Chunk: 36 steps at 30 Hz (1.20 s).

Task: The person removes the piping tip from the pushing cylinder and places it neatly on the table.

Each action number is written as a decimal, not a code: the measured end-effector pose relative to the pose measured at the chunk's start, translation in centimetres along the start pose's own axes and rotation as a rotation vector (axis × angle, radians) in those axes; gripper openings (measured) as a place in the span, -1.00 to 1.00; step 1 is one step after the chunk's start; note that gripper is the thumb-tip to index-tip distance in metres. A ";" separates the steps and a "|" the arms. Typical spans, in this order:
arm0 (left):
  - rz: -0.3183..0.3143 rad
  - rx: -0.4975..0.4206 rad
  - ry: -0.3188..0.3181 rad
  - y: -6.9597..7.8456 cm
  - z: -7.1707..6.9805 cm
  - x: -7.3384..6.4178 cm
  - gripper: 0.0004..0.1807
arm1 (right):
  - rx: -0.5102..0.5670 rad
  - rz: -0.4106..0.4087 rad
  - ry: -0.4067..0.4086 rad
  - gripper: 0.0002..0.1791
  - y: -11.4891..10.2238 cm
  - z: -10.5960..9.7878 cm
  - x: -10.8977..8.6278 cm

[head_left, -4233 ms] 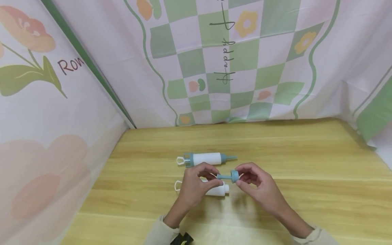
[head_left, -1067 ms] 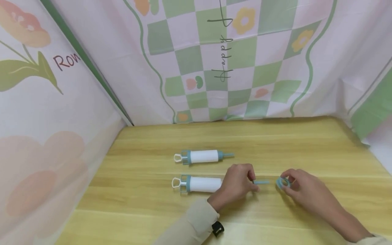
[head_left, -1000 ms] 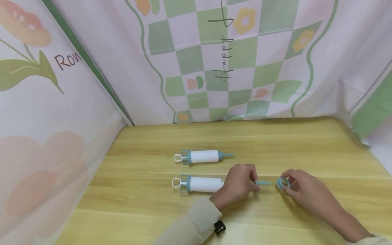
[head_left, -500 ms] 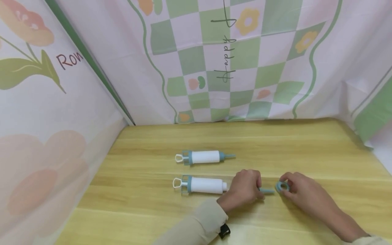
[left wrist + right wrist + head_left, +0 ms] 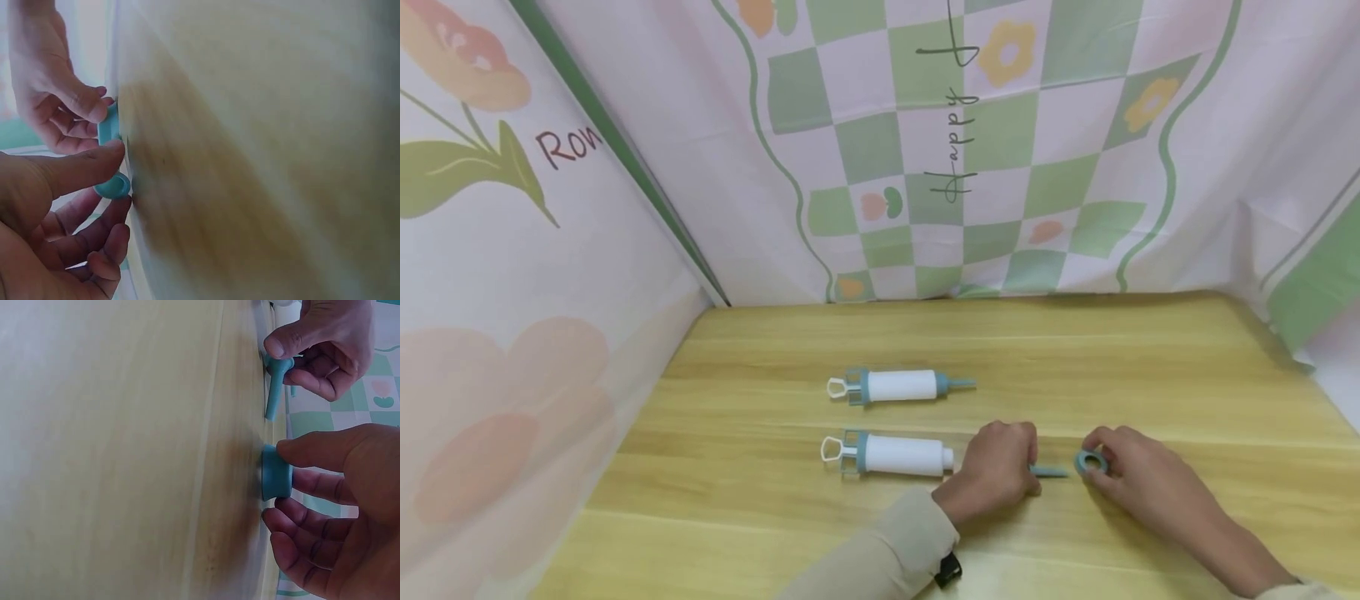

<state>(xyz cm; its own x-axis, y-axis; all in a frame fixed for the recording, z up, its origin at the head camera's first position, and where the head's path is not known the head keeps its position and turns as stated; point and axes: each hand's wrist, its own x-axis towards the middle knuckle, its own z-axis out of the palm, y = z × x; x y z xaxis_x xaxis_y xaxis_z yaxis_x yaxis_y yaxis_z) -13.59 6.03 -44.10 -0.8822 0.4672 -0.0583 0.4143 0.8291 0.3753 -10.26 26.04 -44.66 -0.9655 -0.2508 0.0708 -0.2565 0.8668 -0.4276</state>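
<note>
My left hand (image 5: 998,464) pinches a teal nozzle (image 5: 1049,472) by its wider end, low over the table, its thin tip towards the right. The right wrist view shows this nozzle (image 5: 274,390) from the side. Just right of the tip, my right hand (image 5: 1153,483) holds a teal ring-shaped cap (image 5: 1080,467) between thumb and fingers. Cap (image 5: 277,474) and nozzle are apart. Left of my left hand lies a syringe-like tool (image 5: 904,455) with a white barrel, a teal flange, a white pull handle and a bare white neck.
Behind it lies a matching syringe-like tool (image 5: 901,385) with its teal cap and nozzle fitted. Both lie on the wooden table (image 5: 737,517). A patterned curtain (image 5: 925,150) stands along the back edge, and another printed cloth (image 5: 512,275) borders the left side.
Nozzle and cap, one joined piece held above the nearer tool 4.2 s ago, are now separate, one in each hand, farther right. In the last second, my left hand has shifted slightly right and nearer.
</note>
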 end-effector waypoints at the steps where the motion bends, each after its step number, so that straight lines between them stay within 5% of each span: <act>1: 0.008 0.008 0.001 0.0 0.0 0.0 -0.59 | 0.003 0.001 -0.001 -0.68 0.0 0.0 0.0; 11: 0.023 0.027 0.014 -0.3 -0.2 0.0 -0.61 | 0.007 0.000 0.006 -0.68 -0.3 0.2 0.2; 17: 0.027 -0.005 0.015 -0.5 -0.4 -0.3 -0.60 | -0.001 0.018 0.002 -0.46 -0.9 0.2 -0.4; 25: -0.010 -0.103 0.000 -0.5 -1.4 -0.9 -0.60 | -0.022 0.034 0.006 -0.29 -2.1 -0.1 -0.7; 36: 0.016 -0.112 0.002 -0.4 -3.3 -1.5 -0.56 | -0.044 -0.008 0.071 -0.29 -3.1 -0.2 -0.9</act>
<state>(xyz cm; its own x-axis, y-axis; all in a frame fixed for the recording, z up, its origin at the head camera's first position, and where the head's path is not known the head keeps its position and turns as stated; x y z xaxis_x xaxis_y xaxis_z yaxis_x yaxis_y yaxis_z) -13.19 4.00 -41.16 -0.8762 0.4794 -0.0493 0.4011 0.7821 0.4769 -8.57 23.65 -43.17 -0.9639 -0.2274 0.1385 -0.2641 0.8837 -0.3865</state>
